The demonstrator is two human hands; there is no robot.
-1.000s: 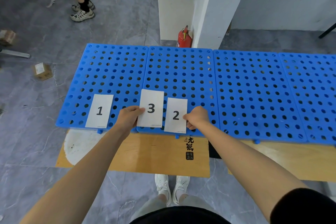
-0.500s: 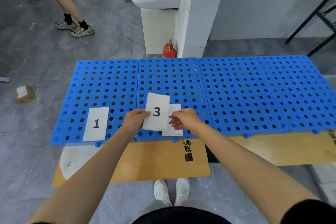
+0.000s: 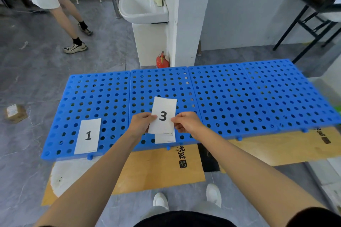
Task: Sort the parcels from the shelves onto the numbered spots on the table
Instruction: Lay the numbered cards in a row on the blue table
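- card 3 (image 3: 163, 116) lifted off its spot, now over the lower card (image 3: 165, 138) it lay left of
- left hand (image 3: 141, 125) and right hand (image 3: 186, 123) both pinch its edges
- card 1 (image 3: 88, 135) unmoved on blue table (image 3: 239, 97); spots likely being reordered, sorting not begun

Blue perforated table (image 3: 230, 97) bears card 1 (image 3: 88, 135); a second card (image 3: 165, 139) lies centre-front.
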